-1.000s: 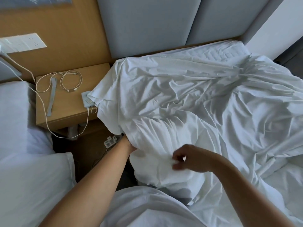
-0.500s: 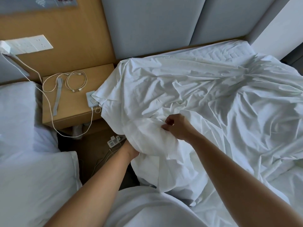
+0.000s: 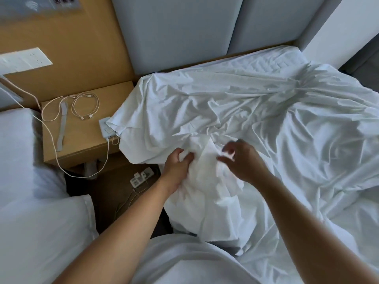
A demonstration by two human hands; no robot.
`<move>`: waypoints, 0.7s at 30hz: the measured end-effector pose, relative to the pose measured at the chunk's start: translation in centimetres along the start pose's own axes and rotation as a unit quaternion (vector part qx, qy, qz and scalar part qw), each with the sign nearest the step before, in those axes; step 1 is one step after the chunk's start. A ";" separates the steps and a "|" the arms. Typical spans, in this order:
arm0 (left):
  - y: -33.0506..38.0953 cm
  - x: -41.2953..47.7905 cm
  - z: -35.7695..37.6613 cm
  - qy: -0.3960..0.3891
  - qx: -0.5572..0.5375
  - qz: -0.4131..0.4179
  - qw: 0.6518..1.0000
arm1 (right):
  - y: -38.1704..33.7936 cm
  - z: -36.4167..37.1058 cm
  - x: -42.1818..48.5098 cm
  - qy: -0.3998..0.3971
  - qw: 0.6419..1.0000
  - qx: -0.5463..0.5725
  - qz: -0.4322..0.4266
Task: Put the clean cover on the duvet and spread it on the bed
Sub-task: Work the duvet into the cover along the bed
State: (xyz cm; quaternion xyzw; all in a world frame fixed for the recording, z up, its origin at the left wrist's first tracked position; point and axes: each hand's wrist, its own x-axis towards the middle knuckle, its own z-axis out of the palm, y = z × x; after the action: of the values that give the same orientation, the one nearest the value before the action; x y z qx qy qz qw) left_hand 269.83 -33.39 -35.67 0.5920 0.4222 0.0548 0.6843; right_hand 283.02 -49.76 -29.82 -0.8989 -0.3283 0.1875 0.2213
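Note:
A crumpled white duvet cover [image 3: 235, 111] lies over the bed [image 3: 272, 58], its near left corner bunched at the bed's edge. My left hand [image 3: 177, 167] grips a fold of that bunched fabric from the left side. My right hand [image 3: 241, 160] hovers just right of it with fingers spread and blurred, touching or just above the cloth; I cannot tell whether it holds any. The duvet itself cannot be told apart from the cover in this white heap.
A wooden nightstand [image 3: 82, 140] stands left of the bed with white cables [image 3: 84, 107] and a charger [image 3: 105, 129]. A power strip [image 3: 141, 177] lies on the dark floor below. White bedding of another bed [image 3: 30, 191] fills the left. A grey padded headboard [image 3: 184, 33] is behind.
My left hand came out from under the cloth and now grips a fold from above. My right hand let go of its pinch and moved right, fingers spread.

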 end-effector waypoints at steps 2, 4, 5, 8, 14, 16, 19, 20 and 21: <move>-0.3 -0.3 0.3 0.004 0.031 0.028 0.999 | -2.3 1.3 1.3 0.031 0.996 0.083 0.017; -0.5 -0.5 0.6 -0.006 0.029 0.041 0.999 | -4.4 3.0 2.0 -0.070 0.996 0.049 0.038; -0.5 -0.6 0.6 -0.008 0.024 0.041 0.999 | -5.0 4.0 2.0 -0.070 0.996 0.039 0.040; -0.2 -0.6 0.0 -0.023 -0.028 0.018 0.999 | -6.0 5.1 1.5 0.022 0.999 0.042 0.010; 0.0 -1.0 -0.3 -0.044 -0.097 -0.015 0.994 | -6.5 6.3 -0.5 0.145 0.981 0.020 -0.128; -0.1 -1.0 -0.2 -0.043 -0.109 -0.019 0.993 | -6.3 5.9 -0.5 0.119 0.983 0.079 -0.113; -0.3 -1.0 0.0 -0.026 -0.130 -0.040 0.990 | -5.5 5.2 0.3 0.041 0.984 0.172 0.017; -0.3 -1.1 0.1 -0.013 -0.139 -0.049 0.989 | -5.3 5.1 0.5 0.028 0.984 0.167 0.053; -0.4 -1.1 0.2 0.003 -0.148 -0.054 0.988 | -5.0 5.1 0.6 0.020 0.986 0.144 0.082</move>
State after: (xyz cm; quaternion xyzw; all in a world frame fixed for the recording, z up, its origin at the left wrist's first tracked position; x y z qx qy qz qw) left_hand 269.07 -34.30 -35.43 0.4606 0.4427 0.0812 0.7650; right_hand 278.49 -44.53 -31.56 -0.8851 -0.2192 0.2326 0.3384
